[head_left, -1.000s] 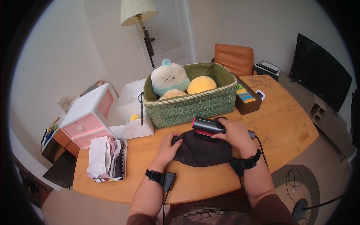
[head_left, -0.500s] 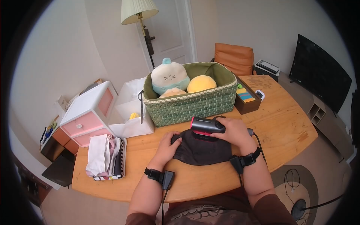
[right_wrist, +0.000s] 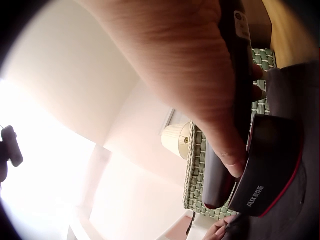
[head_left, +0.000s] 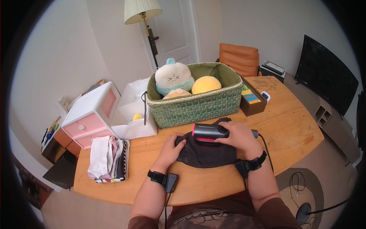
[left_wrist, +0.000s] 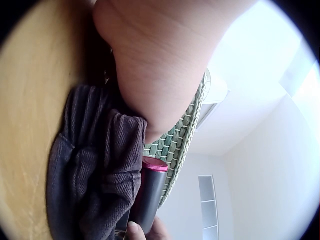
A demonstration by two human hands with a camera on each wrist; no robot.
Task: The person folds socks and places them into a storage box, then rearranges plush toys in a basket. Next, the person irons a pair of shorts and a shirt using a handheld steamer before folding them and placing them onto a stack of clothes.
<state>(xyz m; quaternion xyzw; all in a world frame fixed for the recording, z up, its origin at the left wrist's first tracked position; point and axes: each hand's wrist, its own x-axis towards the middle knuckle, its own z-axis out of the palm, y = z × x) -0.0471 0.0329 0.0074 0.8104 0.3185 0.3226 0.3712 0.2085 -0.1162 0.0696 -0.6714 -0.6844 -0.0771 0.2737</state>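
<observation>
My right hand (head_left: pixel 243 136) grips a dark grey handheld garment steamer (head_left: pixel 204 131) with a pink-red rim, its head low over a dark garment (head_left: pixel 206 156) on the table. In the right wrist view, the thumb lies along the steamer's body, and white lettering shows on its black head (right_wrist: pixel 270 165). My left hand (head_left: pixel 170 149) holds the garment's left end between thumb and fingers. The left wrist view shows a gathered, ribbed band of the garment (left_wrist: pixel 95 165) bunched below that hand; the fingertips are hidden there.
Behind the garment stands a green woven basket (head_left: pixel 194 112) with plush toys. A white bin (head_left: pixel 131 128), a pink-and-white drawer unit (head_left: pixel 91 114) and a folded clothes pile (head_left: pixel 105 160) are at left. A brown box (head_left: pixel 253 107) sits at right; the steamer's cord (head_left: pixel 268 152) trails off the table.
The steamer in my right hand has slid a little to the left and toward me over the garment. My left hand stays at the garment's left end.
</observation>
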